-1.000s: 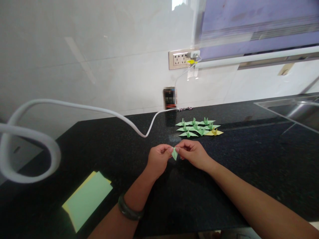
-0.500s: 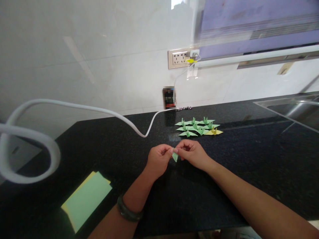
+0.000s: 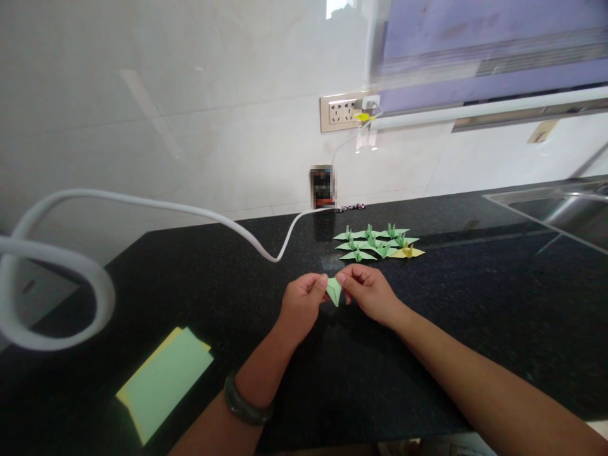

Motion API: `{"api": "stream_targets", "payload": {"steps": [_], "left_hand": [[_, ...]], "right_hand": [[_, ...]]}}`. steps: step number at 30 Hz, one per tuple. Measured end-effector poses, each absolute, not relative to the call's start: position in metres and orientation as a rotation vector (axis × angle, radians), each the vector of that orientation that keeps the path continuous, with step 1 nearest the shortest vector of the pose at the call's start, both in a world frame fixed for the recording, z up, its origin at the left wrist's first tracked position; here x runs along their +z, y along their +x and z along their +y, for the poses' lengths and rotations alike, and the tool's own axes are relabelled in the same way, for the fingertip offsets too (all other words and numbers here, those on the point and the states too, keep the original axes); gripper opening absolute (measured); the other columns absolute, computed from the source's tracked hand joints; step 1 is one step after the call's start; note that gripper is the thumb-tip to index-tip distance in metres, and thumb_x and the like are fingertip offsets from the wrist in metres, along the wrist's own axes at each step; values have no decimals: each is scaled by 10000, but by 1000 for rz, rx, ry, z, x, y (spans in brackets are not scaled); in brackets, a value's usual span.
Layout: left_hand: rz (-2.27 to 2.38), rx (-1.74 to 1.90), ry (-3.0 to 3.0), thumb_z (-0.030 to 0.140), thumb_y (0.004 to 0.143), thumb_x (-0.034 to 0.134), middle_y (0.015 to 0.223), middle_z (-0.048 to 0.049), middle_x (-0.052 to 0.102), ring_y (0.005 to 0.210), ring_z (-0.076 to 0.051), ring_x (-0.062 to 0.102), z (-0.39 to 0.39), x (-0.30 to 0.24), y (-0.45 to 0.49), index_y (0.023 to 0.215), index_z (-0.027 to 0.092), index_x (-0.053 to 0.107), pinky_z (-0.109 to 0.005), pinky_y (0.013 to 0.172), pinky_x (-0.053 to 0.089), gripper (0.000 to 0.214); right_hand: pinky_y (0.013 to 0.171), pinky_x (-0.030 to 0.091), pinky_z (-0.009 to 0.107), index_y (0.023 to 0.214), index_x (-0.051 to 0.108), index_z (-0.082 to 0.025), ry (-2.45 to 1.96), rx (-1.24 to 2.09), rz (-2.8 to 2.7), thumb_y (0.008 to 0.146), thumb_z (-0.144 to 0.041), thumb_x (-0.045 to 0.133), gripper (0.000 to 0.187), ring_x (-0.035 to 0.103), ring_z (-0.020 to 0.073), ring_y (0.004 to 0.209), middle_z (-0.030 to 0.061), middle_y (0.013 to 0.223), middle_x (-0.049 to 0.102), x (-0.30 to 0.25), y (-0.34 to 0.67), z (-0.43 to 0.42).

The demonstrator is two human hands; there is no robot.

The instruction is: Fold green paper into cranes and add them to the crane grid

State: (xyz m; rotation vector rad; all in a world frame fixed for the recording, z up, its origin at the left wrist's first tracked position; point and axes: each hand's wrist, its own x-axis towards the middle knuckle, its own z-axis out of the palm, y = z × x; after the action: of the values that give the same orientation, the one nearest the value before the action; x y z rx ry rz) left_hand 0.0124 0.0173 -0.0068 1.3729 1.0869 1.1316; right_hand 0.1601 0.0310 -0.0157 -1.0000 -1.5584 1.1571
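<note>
Just beyond the left hand (image 3: 301, 301) and right hand (image 3: 373, 292), joined on a green paper fold (image 3: 334, 290), paper cranes (image 3: 377, 244) crowd the tabletop (image 3: 475, 304). A white cable (image 3: 256, 237) crosses far left; paper sheets (image 3: 164, 380) lie near left. Rightward, bare surface reaches the sink (image 3: 560, 206).

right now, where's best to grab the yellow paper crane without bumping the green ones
Pinch the yellow crane by its outer wing tip, coming in from the right, I'd judge. That wing lies flat and free on the counter, while its left side sits close against the green cranes.

No legible text anywhere (propped card (image 3: 323, 187) a blur)
</note>
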Motion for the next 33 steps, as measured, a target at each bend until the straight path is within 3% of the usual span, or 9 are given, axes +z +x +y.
{"api": "stream_targets", "payload": {"steps": [4, 8, 12, 20, 26, 33], "left_hand": [[945, 1017, 1252, 249, 636, 615, 724, -32, 624, 654, -118, 575, 16, -7, 15, 968, 138, 512, -236, 632, 433, 365], [1049, 1026, 1242, 247, 640, 601, 658, -32, 602, 577, -99, 548, 20, -10, 13, 822, 112, 562, -223, 573, 427, 231], [1108, 1049, 1309, 277, 635, 598, 610, -11, 572, 528, -83, 507, 22, -12, 11, 771, 116, 590, -206, 519, 408, 211], [1079, 1209, 1110, 281, 636, 606, 628, -6, 567, 502, -60, 491, 26, -9, 7, 764, 115, 563, -198, 518, 411, 214], [991, 1202, 1058, 283, 631, 620, 664, -6, 575, 517, -58, 501, 25, -6, 6, 832, 120, 579, -198, 523, 420, 263], [991, 1150, 1116, 348, 678, 560, 659, -28, 595, 577, -104, 545, 24, -5, 7, 811, 104, 603, -243, 567, 460, 280]], "right_hand": [[453, 357, 205, 701, 525, -149, -1001, 1169, -1406, 759, -369, 475, 234, 426, 68, 420, -36, 495, 481, -16, 160, 34], [463, 371, 211, 800, 546, -154, -993, 1185, -1413, 737, -339, 508, 200, 442, 71, 460, -20, 583, 504, -13, 159, 34], [498, 389, 211, 980, 527, -188, -952, 1100, -1488, 694, -299, 559, 308, 462, 83, 554, -7, 711, 514, -14, 158, 32], [525, 429, 218, 924, 523, -155, -968, 1316, -1497, 697, -265, 540, 253, 507, 80, 520, -26, 601, 543, -15, 157, 32], [511, 429, 198, 810, 500, -136, -928, 1544, -1443, 717, -265, 531, 162, 534, 68, 499, 19, 652, 616, -14, 153, 27], [515, 425, 198, 862, 494, -149, -877, 1572, -1445, 693, -279, 570, 227, 533, 68, 524, -2, 673, 587, -16, 151, 26]]}}
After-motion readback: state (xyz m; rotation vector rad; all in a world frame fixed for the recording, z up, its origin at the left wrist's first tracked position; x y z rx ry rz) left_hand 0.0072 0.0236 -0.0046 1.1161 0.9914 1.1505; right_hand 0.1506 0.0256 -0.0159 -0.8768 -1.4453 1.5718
